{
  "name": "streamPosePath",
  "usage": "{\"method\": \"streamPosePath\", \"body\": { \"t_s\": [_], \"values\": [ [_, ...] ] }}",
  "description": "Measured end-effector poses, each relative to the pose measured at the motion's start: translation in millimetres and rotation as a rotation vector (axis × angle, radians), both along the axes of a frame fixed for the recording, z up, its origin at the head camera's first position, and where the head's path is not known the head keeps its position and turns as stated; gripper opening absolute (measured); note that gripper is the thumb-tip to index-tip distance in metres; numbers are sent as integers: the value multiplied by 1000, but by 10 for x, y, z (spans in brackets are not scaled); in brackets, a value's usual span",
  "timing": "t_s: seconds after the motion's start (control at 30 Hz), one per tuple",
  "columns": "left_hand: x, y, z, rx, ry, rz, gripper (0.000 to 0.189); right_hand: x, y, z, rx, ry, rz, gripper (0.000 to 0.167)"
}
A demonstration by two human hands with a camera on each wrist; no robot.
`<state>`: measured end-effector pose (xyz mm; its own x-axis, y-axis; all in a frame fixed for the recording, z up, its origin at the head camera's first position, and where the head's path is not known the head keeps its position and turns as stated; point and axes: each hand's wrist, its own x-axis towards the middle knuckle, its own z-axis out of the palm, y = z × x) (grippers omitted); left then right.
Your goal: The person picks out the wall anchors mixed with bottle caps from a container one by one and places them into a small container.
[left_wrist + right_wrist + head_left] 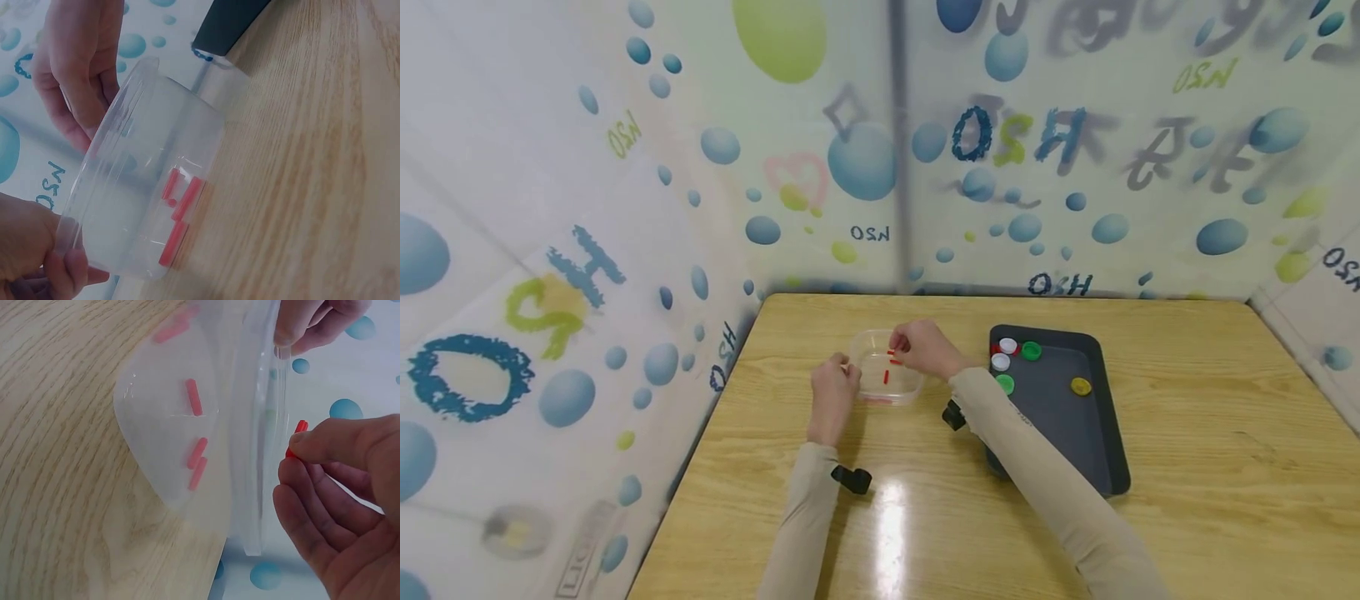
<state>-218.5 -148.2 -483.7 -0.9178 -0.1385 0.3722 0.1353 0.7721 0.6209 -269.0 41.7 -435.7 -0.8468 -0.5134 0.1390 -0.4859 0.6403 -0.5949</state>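
Observation:
A clear plastic container [865,379] stands on the table with several short red sticks [194,397] in the bottom. At its near left side, my left hand [835,392] pinches the rim between thumb and fingers, also plain in the left wrist view. Over the container's far right side, my right hand [925,348] pinches a red stick [300,434] between thumb and index finger. That stick is just above the rim in the right wrist view; its lower part is hidden by the fingers.
To the right lies a dark grey tray [1060,425], partly behind the right sleeve. In it are white caps [1000,362], green caps [1031,350], a yellow cap [1081,387] and something red. Printed sheeting [820,275] borders the wooden table [1210,467] at the back and left.

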Motion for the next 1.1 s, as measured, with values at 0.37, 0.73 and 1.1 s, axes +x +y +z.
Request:
{"method": "streamPosePath", "body": {
  "t_s": [0.37,0.73,1.1],
  "values": [
    [3,31,-20,0,31,-1,15,-3,-65,-81,6,-8,34,7],
    [24,21,9,19,8,-15,17,1,91,3,-9,-48,-14,13],
    [21,26,7,9,-16,-5,18,8,603,114,-17,-21,-101,13]
  ]
}}
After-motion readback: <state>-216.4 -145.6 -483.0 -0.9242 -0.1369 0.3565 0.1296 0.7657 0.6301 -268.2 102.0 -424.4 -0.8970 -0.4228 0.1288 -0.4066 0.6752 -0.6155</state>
